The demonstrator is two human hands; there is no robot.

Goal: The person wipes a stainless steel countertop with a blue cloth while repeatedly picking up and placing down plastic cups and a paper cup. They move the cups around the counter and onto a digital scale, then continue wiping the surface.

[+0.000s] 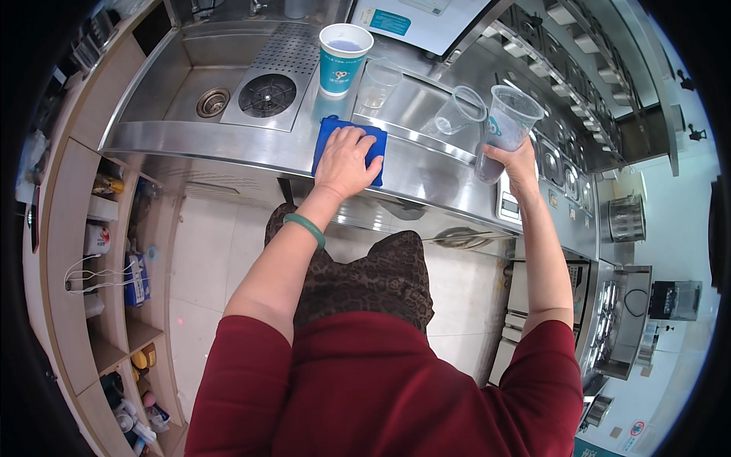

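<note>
My left hand [348,161] lies palm down on a folded blue cloth [374,147] at the front of the steel counter [422,165]. Its thumb is spread from the fingers. Off to the right, my right hand [518,163] grips a clear plastic cup [502,128] with a teal logo, held tilted. Greyish-purple contents show through its wall. Just beyond the cloth stands a tall teal-and-white paper cup [338,71] with pale purplish liquid inside. Beside it is a clear cup [378,85], upright. Another clear cup [457,114] leans to one side, close to the held one.
A sink [188,74] with a round cup rinser [267,96] is at the left. The digital scale [507,201] sits below my right hand. A white-fronted machine [420,20] stands at the back. Wooden shelves [108,337] hold goods at the far left.
</note>
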